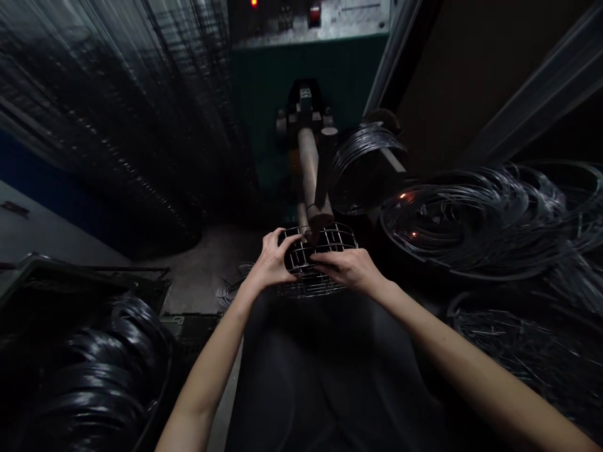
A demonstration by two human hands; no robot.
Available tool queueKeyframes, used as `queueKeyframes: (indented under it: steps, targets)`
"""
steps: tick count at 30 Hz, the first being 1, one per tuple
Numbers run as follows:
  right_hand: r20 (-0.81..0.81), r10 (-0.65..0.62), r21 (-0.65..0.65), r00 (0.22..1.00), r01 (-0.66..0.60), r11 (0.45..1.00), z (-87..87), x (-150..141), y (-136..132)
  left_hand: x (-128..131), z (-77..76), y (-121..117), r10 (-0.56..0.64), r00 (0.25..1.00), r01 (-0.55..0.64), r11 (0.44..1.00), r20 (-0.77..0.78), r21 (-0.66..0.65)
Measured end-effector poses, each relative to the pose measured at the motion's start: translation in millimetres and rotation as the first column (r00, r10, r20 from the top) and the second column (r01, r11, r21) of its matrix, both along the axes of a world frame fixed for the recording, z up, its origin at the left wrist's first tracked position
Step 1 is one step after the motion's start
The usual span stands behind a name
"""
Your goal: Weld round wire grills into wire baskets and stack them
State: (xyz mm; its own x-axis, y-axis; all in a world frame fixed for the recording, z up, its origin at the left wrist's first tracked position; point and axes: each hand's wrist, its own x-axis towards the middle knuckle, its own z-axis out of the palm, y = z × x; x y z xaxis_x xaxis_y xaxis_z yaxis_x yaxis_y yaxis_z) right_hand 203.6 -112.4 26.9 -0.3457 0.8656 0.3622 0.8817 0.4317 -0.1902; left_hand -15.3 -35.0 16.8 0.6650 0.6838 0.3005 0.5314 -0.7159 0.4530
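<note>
A round wire basket (313, 285) of shiny metal rods is held just above my lap, under the arms of a machine. My left hand (274, 260) grips its left side, thumb low and fingers over the upper rim. My right hand (351, 267) is closed at the near middle of the basket, fingertips pressed together against the wires. Whether a separate wire piece is between those fingertips is too small to tell. The machine's lower arm tip (306, 232) reaches into the basket, with the thick upper electrode arm (320, 210) right above it.
Wire rings hang on a holder (362, 157) right of the machine arms. A large tub of wire rings (471, 213) and a bin of short wires (518, 345) stand at right. Coiled rings fill a crate (98, 370) at left. A control panel (348, 19) is above.
</note>
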Motion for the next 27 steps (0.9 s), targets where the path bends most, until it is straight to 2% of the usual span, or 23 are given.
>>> queueKeyframes:
  steps: [5,10,16,21,24,27]
  targets:
    - [0.016,-0.04,0.025,0.999,0.039,0.999,-1.4,2,-1,3,-1.7,8,-0.028,1.0,0.028,0.999,0.012,0.035]
    - [-0.097,-0.151,0.139,0.984,0.164,0.977,-3.8,9,-15,4,-3.8,12,-0.029,1.0,0.028,0.999,0.01,0.021]
    - [-0.162,-0.152,0.183,0.975,0.181,0.966,-5.2,12,9,7,-1.2,34,0.016,1.0,-0.016,0.999,0.007,-0.036]
    - [-0.166,-0.177,0.122,0.97,0.199,0.973,-1.9,10,19,10,-1.2,47,-0.007,1.0,0.008,1.0,0.022,-0.023]
    - [-0.258,-0.227,0.114,0.939,0.263,0.958,6.0,13,4,3,-11.5,43,-0.004,0.996,0.002,1.0,0.085,0.02]
    - [-0.399,-0.296,0.016,0.868,0.329,0.944,17.3,22,-26,-14,-35.4,35,0.07,0.978,-0.062,0.997,0.195,-0.045]
